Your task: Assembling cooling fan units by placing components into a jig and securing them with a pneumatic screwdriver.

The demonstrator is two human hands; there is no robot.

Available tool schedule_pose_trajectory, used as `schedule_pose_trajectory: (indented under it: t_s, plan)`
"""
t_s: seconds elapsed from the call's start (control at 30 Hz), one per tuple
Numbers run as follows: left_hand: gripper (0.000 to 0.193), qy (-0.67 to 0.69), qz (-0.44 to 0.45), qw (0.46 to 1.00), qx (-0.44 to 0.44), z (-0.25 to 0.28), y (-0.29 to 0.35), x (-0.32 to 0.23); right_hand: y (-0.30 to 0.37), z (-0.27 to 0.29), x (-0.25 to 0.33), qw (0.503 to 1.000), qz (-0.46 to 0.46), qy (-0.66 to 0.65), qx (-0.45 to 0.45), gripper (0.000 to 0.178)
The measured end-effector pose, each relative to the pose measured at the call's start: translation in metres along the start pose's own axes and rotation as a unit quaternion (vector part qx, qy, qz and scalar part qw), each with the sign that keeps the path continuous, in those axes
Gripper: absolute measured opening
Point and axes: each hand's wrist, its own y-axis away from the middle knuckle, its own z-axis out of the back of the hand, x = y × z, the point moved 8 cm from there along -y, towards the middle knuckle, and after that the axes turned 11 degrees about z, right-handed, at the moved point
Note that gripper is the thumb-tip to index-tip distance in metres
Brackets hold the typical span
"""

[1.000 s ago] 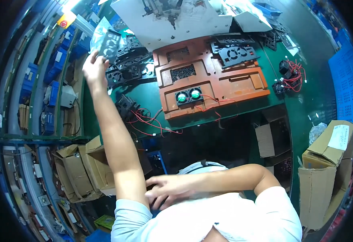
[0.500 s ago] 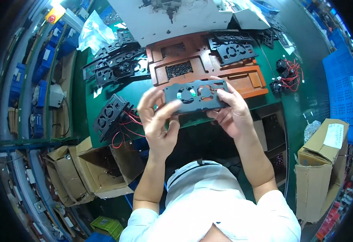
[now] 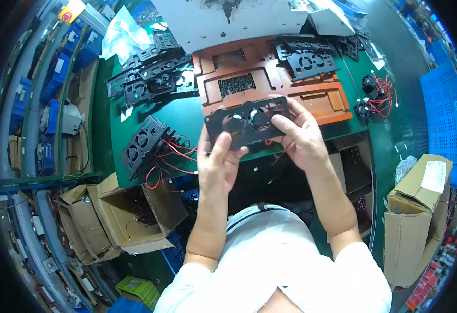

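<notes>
A black bracket plate [image 3: 223, 123] with round fan cutouts is held level in front of me, above the table's near edge. My left hand [image 3: 218, 166] grips its left end, thumb on the face and fingers beneath. At the right end, my right hand [image 3: 305, 140] pinches it with the thumb on top and the fingers behind. A red wire shows under the plate near my right fingers. Beyond it lies an orange tray [image 3: 275, 78] with a compartment of small black screws [image 3: 237, 85].
On the green table, finished-looking black brackets [image 3: 155, 83] are piled at left, and another with red wires [image 3: 144, 146] lies nearer. More plates [image 3: 312, 62] rest on the tray's far right. Small black fans [image 3: 366, 107] sit at right. Cardboard boxes [image 3: 129, 224] flank the table.
The plate has tilted and shifted slightly. My left hand has moved right and changed its hold, its fingers now further under the plate. A red wire has come into view below the plate.
</notes>
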Motion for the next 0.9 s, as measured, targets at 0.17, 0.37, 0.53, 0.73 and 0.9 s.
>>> schedule_pose_trajectory:
  t_s: [0.17, 0.37, 0.53, 0.73, 0.9]
  plan:
    - [0.032, -0.077, -0.082, 0.992, -0.06, 0.005, -0.007, -0.039, -0.017, 0.001, 0.062, 0.874, 0.258, 0.413, 0.014, 0.043]
    - [0.02, -0.017, -0.089, 0.992, -0.091, 0.033, -0.014, -0.054, -0.03, 0.002, 0.029, 0.707, 0.239, 0.63, 0.217, 0.013]
    - [0.021, -0.037, -0.055, 0.994, -0.091, 0.042, -0.007, -0.04, -0.028, 0.003, 0.014, 0.681, 0.222, 0.664, 0.214, 0.008]
    - [0.021, -0.015, -0.066, 0.993, -0.1, 0.043, -0.005, -0.041, -0.035, 0.004, 0.014, 0.709, 0.151, 0.646, 0.238, 0.009]
    - [0.021, -0.018, -0.051, 0.994, -0.09, 0.043, -0.01, -0.036, -0.035, 0.01, 0.011, 0.749, 0.119, 0.62, 0.199, 0.007]
